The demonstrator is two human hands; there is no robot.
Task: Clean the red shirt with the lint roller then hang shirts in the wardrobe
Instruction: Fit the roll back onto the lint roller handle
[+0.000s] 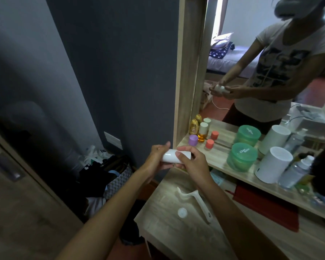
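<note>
I hold a white lint roll in front of me with both hands, above the left end of a light wooden desk. My left hand grips its left end from below. My right hand grips its right end, thumb on top. The roller's white handle lies apart on the desk below my right forearm, with a small round white cap beside it. A dark red cloth lies folded on the desk under the shelf; I cannot tell whether it is the shirt.
A shelf before a mirror carries small bottles, two green tubs and white cylinders. Bags and clothes lie on the floor by the dark wall. A wooden door stands at left.
</note>
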